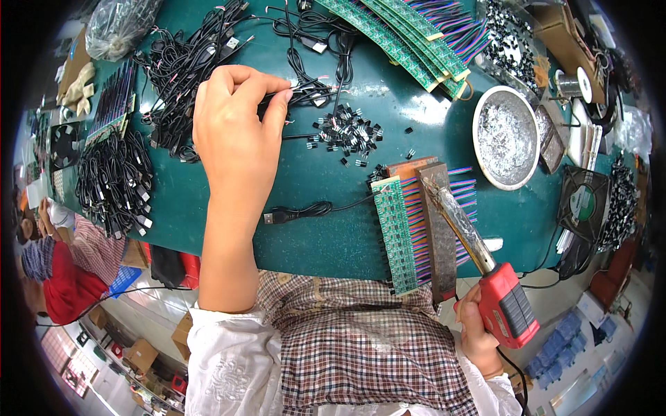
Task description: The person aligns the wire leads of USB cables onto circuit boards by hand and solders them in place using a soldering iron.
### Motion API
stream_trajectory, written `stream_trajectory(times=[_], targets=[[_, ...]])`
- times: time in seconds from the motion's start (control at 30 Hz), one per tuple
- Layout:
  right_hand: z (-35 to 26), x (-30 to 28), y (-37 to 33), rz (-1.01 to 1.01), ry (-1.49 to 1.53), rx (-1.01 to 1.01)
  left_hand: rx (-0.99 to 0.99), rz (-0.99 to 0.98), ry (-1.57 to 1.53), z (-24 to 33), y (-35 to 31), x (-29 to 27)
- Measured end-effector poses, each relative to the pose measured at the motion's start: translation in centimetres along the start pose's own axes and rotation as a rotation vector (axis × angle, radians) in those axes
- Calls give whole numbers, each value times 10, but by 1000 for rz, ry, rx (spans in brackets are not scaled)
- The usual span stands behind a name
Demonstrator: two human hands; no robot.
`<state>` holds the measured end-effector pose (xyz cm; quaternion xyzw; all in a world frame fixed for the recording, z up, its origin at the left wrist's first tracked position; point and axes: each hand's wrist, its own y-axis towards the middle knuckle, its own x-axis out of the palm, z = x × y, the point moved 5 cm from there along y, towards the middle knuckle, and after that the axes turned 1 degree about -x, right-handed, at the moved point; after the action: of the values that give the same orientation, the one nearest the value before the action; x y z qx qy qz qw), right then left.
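My left hand (236, 132) is pinched at the fingertips on a thin black cable (300, 91) beside a tangled pile of black USB cables (184, 69). In my right hand (477, 329) is a red soldering iron (510, 305), its metal barrel slanting up and left. Its tip lies over a dark metal bar (437, 229) that rests across a green circuit board panel (394, 236) with striped wires. One USB cable (322, 209) runs to that panel's upper left corner. Small black three-legged parts (350, 132) are heaped just right of my left hand.
A round pan (506, 177) with silvery solder bits stands at the right, near a solder wire spool (574, 86) and a small fan (584, 197). Stacked green circuit strips (399, 41) lie at the far side. Bundled USB cables (114, 180) hang over the left edge; another person sits beyond.
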<state>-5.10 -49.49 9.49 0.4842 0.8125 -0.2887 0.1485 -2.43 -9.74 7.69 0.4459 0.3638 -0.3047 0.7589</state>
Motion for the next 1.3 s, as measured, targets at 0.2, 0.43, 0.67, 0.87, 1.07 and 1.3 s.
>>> stream_trajectory(times=[0.2, 0.43, 0.67, 0.87, 1.07, 1.3], targets=[[3, -3, -3, 26, 89, 48, -251, 292, -574, -27, 1, -11], [-2, -6, -1, 12, -29, -43, -183, 363, -515, 27, -7, -73], [-2, -6, -2, -74, -28, -64, -322, -466, -679, 82, -73, -7], [5, -1, -11, -65, -40, -15, -285, -428, -564, 87, -76, 6], [-16, 9, 6, -107, -117, -215, -210, -374, -463, 85, -74, 9], [-24, 17, 13, -82, -195, -355, -176, -408, -411, 86, -70, 7]])
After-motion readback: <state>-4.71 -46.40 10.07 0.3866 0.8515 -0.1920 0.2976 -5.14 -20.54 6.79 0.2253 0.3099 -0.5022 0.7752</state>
